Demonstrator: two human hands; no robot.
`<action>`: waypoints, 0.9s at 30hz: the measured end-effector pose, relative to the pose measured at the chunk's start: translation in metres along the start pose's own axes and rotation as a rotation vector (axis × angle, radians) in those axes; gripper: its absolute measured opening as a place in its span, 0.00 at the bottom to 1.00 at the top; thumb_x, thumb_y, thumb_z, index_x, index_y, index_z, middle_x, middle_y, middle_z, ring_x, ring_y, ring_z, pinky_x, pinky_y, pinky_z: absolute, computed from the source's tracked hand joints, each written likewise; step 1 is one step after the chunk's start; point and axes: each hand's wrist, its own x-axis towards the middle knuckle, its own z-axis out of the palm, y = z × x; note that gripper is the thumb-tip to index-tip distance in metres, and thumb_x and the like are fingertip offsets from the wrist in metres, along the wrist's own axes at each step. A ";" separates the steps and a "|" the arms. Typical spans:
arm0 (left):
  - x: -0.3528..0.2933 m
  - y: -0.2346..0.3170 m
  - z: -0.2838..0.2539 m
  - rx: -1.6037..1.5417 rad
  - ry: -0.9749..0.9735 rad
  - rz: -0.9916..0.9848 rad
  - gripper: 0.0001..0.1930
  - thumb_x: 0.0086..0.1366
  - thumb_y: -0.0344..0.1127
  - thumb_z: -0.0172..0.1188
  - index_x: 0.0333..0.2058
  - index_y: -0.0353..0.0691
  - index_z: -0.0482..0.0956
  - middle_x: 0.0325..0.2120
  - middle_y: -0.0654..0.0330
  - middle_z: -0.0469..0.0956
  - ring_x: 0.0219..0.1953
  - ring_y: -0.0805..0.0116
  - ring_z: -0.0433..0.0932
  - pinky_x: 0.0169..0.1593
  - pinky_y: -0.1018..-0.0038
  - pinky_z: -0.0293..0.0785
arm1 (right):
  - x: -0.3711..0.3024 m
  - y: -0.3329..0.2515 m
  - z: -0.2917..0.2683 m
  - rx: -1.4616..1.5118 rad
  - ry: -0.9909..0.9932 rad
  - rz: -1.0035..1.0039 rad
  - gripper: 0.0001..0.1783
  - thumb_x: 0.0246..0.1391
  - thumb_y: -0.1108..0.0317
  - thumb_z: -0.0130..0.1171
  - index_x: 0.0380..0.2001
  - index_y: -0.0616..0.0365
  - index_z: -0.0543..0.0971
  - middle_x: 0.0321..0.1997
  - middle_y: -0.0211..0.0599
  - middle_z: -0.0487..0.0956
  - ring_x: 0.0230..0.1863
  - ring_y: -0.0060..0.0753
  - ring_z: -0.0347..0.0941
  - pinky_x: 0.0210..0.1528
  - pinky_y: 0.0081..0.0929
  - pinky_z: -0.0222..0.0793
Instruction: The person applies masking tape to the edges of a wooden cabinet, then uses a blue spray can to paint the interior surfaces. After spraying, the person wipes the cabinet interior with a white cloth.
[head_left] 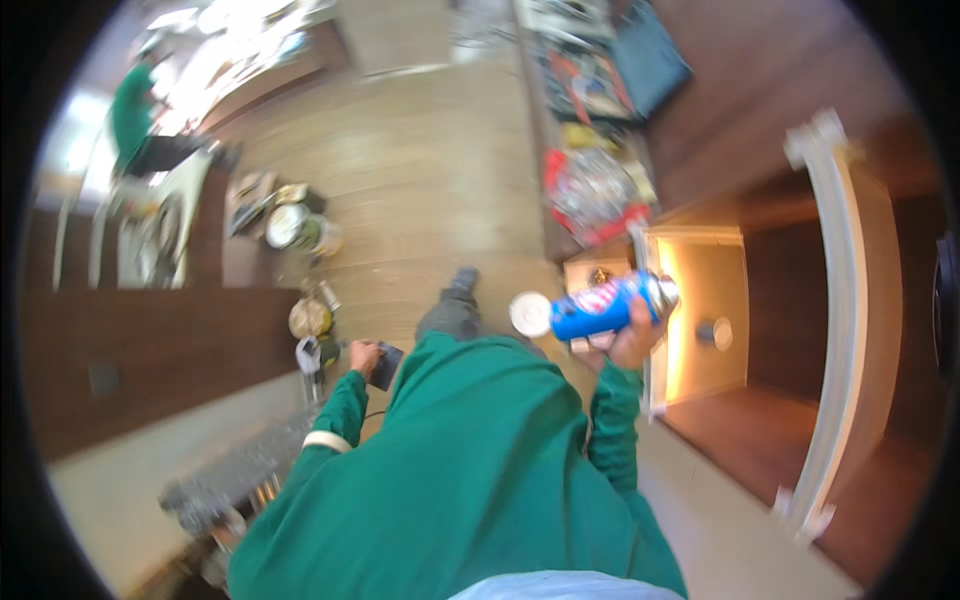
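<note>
My right hand (636, 342) is wrapped around a blue can (592, 308) with red and white print. The can lies nearly level, its silvery top end pointing right toward the lit cabinet opening. Just off its left end is a white round lid-like disc (530, 314); I cannot tell whether the two touch. My left hand (365, 357), low at my left side, is closed on a dark flat rectangular piece (386, 368), whose kind I cannot make out.
A wooden cabinet with a lit niche (705, 330) and a pale taped frame edge (843, 300) stands at right. Ahead are a tool-filled tray (590, 85) and a red plastic bag (597, 195). Tubs (288, 226) stand on the floor at left. Another person (135, 120) sits far left.
</note>
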 end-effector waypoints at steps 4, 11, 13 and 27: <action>0.037 -0.018 -0.006 -0.191 -0.080 0.143 0.15 0.49 0.23 0.62 0.39 0.30 0.81 0.27 0.55 0.82 0.27 0.66 0.80 0.33 0.73 0.77 | -0.025 -0.010 0.012 -0.042 -0.171 0.048 0.38 0.42 0.75 0.69 0.57 0.57 0.64 0.42 0.39 0.75 0.40 0.30 0.75 0.43 0.30 0.75; 0.047 0.035 -0.003 0.015 -0.146 0.172 0.14 0.51 0.23 0.59 0.39 0.30 0.81 0.26 0.58 0.81 0.25 0.68 0.79 0.30 0.75 0.75 | -0.058 -0.006 0.000 -0.187 -0.176 -0.058 0.41 0.41 0.76 0.70 0.59 0.56 0.62 0.42 0.35 0.75 0.42 0.25 0.76 0.47 0.26 0.73; 0.034 0.064 -0.005 0.165 -0.127 0.184 0.16 0.51 0.21 0.57 0.40 0.31 0.81 0.25 0.58 0.80 0.24 0.69 0.77 0.29 0.75 0.73 | -0.064 -0.005 -0.002 -0.160 -0.183 -0.029 0.42 0.42 0.76 0.70 0.59 0.56 0.60 0.42 0.36 0.75 0.41 0.25 0.76 0.46 0.26 0.74; 0.011 0.138 0.012 0.122 -0.380 0.220 0.21 0.48 0.21 0.57 0.44 0.30 0.81 0.26 0.57 0.80 0.26 0.70 0.76 0.30 0.76 0.71 | -0.054 -0.003 -0.005 -0.299 -0.167 -0.126 0.47 0.40 0.65 0.73 0.62 0.58 0.59 0.42 0.39 0.78 0.42 0.27 0.76 0.49 0.27 0.72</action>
